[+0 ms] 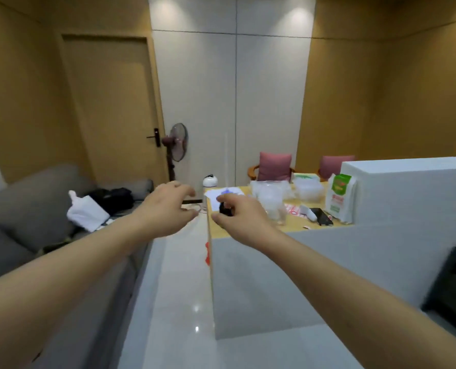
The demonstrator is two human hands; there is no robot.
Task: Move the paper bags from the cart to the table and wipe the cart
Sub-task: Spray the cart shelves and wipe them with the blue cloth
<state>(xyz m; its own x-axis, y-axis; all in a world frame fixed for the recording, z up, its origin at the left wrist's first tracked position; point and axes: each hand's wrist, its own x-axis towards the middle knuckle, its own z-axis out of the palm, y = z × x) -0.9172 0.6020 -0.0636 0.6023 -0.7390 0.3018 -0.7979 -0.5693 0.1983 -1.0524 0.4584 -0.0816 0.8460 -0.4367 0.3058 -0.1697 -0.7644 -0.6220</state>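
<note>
Table, plastic containers, bag

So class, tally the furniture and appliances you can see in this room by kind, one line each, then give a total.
Pink chairs: 2
Grey sofa: 1
Standing fan: 1
Wooden table: 1
Total: 5

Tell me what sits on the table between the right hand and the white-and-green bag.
In the head view, clear plastic containers, a white handheld device and a black phone-like item lie between the right hand and the white-and-green bag on the table.
</note>
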